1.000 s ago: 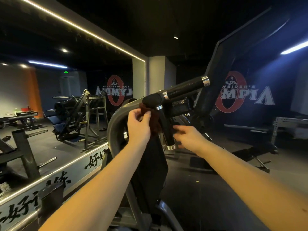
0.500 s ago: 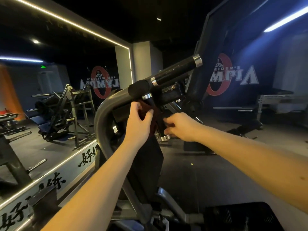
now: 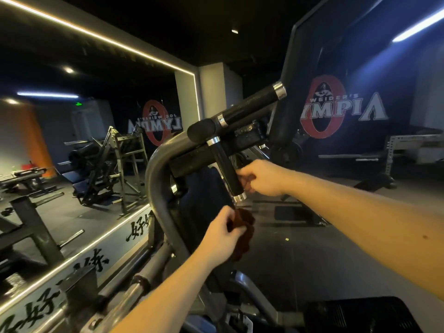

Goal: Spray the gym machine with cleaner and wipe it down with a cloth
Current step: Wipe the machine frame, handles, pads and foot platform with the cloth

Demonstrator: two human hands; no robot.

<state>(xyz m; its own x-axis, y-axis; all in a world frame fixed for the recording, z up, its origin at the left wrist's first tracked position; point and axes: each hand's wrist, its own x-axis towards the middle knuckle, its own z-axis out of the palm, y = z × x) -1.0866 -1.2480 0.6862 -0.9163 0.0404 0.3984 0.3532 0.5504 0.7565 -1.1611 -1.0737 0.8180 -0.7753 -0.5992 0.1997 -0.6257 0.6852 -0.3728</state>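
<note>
The gym machine has a grey curved frame (image 3: 153,179) and black grips with chrome rings. One black handle (image 3: 225,164) hangs downward, another (image 3: 249,104) points up to the right. My left hand (image 3: 221,236) grips a dark brown cloth (image 3: 245,222) just below the chrome end of the hanging handle. My right hand (image 3: 264,176) is curled beside that handle's lower end, and a bit of brown cloth seems pinched in its fingers. No spray bottle is in view.
A big wall mirror (image 3: 72,140) on the left reflects other machines. A black pad (image 3: 355,316) sits at the bottom right. A metal bench frame (image 3: 394,145) stands at the far right on the dark floor.
My left hand has dropped with the cloth from the top of the hanging handle to below its chrome end. My right hand stays by the handle's lower end.
</note>
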